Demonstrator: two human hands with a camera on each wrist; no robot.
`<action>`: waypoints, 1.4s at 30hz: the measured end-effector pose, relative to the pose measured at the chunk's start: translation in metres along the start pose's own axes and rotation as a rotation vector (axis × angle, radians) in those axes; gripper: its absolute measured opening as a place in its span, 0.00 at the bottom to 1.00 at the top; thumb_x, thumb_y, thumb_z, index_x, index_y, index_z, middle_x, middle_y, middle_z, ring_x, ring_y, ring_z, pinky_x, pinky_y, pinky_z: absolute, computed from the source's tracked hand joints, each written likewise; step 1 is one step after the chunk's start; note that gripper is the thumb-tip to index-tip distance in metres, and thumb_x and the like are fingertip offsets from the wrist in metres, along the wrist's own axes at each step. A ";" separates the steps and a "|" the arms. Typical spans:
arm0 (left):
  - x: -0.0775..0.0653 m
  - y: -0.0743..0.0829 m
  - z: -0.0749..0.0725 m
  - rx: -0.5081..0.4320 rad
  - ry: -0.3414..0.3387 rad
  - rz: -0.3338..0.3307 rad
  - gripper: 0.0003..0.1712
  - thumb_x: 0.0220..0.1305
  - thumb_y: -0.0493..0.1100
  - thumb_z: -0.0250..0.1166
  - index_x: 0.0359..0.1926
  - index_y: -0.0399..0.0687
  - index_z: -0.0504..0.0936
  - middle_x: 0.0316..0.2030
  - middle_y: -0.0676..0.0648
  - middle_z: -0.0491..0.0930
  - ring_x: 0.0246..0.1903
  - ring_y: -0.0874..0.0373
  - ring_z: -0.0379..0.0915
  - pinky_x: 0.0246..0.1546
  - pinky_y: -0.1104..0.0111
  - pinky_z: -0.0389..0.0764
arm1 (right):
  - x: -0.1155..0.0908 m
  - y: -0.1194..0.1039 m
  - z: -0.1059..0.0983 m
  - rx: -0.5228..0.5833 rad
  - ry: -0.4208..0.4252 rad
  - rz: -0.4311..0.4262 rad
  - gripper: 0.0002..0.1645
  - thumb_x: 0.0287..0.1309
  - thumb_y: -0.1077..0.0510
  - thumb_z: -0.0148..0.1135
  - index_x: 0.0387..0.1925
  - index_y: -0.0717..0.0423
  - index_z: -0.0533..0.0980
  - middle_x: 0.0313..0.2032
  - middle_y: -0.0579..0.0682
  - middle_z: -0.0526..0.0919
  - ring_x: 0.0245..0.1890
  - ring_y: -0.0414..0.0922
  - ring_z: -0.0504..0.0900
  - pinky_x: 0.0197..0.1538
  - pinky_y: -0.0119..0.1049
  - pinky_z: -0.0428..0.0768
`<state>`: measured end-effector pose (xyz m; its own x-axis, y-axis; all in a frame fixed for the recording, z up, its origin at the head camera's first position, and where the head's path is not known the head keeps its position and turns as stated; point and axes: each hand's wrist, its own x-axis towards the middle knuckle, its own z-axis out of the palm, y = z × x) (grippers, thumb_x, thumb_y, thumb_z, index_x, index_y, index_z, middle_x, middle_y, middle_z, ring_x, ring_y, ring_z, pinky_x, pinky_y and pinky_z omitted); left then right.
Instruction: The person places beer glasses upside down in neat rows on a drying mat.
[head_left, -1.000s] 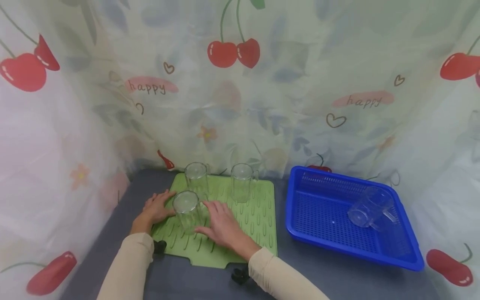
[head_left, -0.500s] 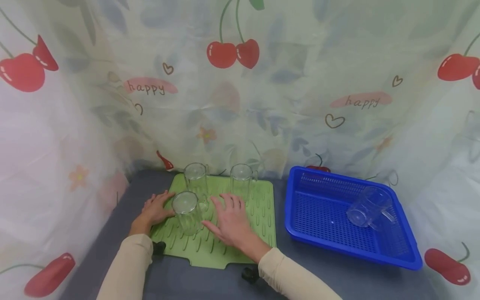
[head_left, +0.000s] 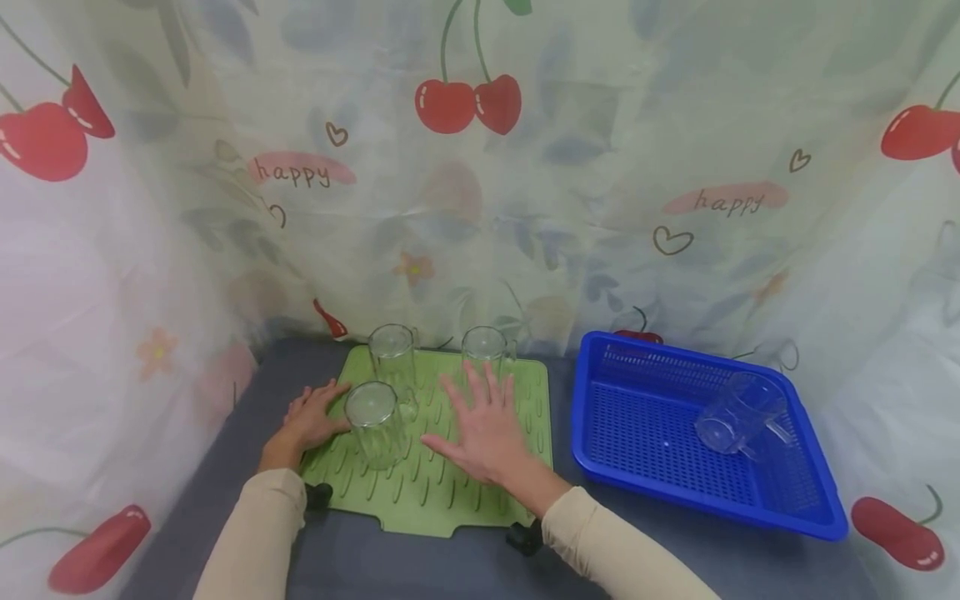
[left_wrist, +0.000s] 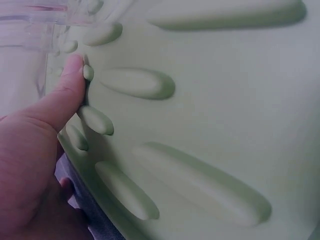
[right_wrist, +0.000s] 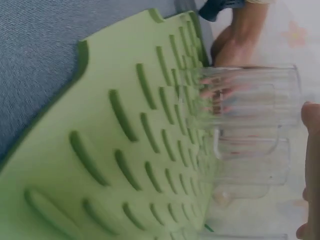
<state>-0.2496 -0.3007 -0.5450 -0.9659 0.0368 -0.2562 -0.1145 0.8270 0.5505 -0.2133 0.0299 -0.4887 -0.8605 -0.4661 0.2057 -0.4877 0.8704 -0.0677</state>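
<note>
Three clear glass mugs stand on a green ridged drying mat [head_left: 420, 504]: a front one [head_left: 377, 425], a back left one [head_left: 393, 354] and a back right one [head_left: 480, 346]. My left hand [head_left: 309, 417] rests at the mat's left edge, just left of the front mug. In the left wrist view its thumb [left_wrist: 70, 82] lies straight against the mat. My right hand [head_left: 487, 437] is spread above the mat, apart from the front mug, partly covering the back right mug. Its edge [right_wrist: 312, 165] shows in the right wrist view beyond the mugs.
A blue perforated basket [head_left: 652, 492] stands to the right, with another clear mug [head_left: 738, 417] lying on its side in it. The dark grey table [head_left: 420, 575] runs under everything. A cherry-print curtain [head_left: 562, 208] closes off the back and sides.
My right hand has come away from the front mug, moved right over the mat and spread its fingers. The left hand and all the mugs have stayed in place.
</note>
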 end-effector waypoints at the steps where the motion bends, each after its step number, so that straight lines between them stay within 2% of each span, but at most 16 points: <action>1: 0.000 0.000 0.000 -0.001 0.000 0.001 0.44 0.69 0.50 0.66 0.80 0.54 0.57 0.82 0.39 0.44 0.79 0.28 0.26 0.70 0.24 0.36 | 0.000 0.003 -0.003 0.009 -0.012 0.006 0.56 0.62 0.15 0.40 0.82 0.37 0.48 0.82 0.56 0.43 0.82 0.64 0.44 0.76 0.72 0.49; 10: 0.001 -0.001 -0.001 -0.003 -0.001 -0.002 0.45 0.69 0.51 0.66 0.81 0.56 0.56 0.83 0.41 0.42 0.79 0.27 0.24 0.69 0.24 0.33 | 0.003 0.026 -0.018 0.066 -0.043 0.050 0.56 0.63 0.17 0.42 0.83 0.35 0.44 0.83 0.55 0.39 0.83 0.63 0.39 0.77 0.72 0.46; 21: -0.002 -0.001 -0.005 -0.013 0.002 0.007 0.45 0.69 0.54 0.66 0.81 0.54 0.56 0.82 0.40 0.42 0.78 0.27 0.24 0.69 0.23 0.34 | 0.006 0.057 -0.028 0.039 -0.039 0.120 0.56 0.62 0.15 0.38 0.83 0.33 0.42 0.83 0.54 0.37 0.82 0.63 0.39 0.78 0.71 0.43; 26: 0.000 -0.003 -0.002 -0.026 0.004 0.010 0.45 0.70 0.53 0.66 0.81 0.55 0.55 0.82 0.40 0.42 0.79 0.28 0.24 0.69 0.24 0.33 | 0.001 0.077 -0.033 0.059 -0.008 0.145 0.56 0.63 0.16 0.41 0.82 0.35 0.45 0.83 0.54 0.38 0.82 0.63 0.40 0.79 0.71 0.42; 33: 0.000 -0.003 0.001 -0.030 0.000 0.016 0.45 0.69 0.53 0.66 0.81 0.54 0.55 0.82 0.39 0.41 0.79 0.28 0.23 0.69 0.24 0.32 | -0.007 0.107 -0.042 0.051 -0.025 0.194 0.56 0.63 0.16 0.41 0.83 0.34 0.42 0.83 0.54 0.35 0.83 0.62 0.35 0.79 0.71 0.39; 37: 0.000 -0.003 0.001 -0.029 -0.006 0.015 0.45 0.70 0.53 0.66 0.81 0.54 0.55 0.82 0.39 0.41 0.78 0.27 0.23 0.69 0.24 0.32 | -0.013 0.122 -0.046 0.049 -0.027 0.196 0.57 0.62 0.16 0.41 0.83 0.34 0.42 0.83 0.55 0.36 0.83 0.63 0.33 0.78 0.72 0.38; 42: -0.001 -0.001 0.002 -0.023 -0.007 0.010 0.45 0.70 0.53 0.65 0.81 0.54 0.55 0.82 0.39 0.41 0.79 0.28 0.23 0.70 0.24 0.32 | -0.021 0.141 -0.051 0.037 -0.025 0.194 0.56 0.63 0.16 0.41 0.83 0.35 0.42 0.83 0.57 0.38 0.82 0.65 0.36 0.77 0.73 0.38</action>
<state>-0.2484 -0.3003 -0.5464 -0.9654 0.0487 -0.2564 -0.1106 0.8134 0.5711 -0.2564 0.1703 -0.4523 -0.9420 -0.2947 0.1609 -0.3173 0.9380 -0.1396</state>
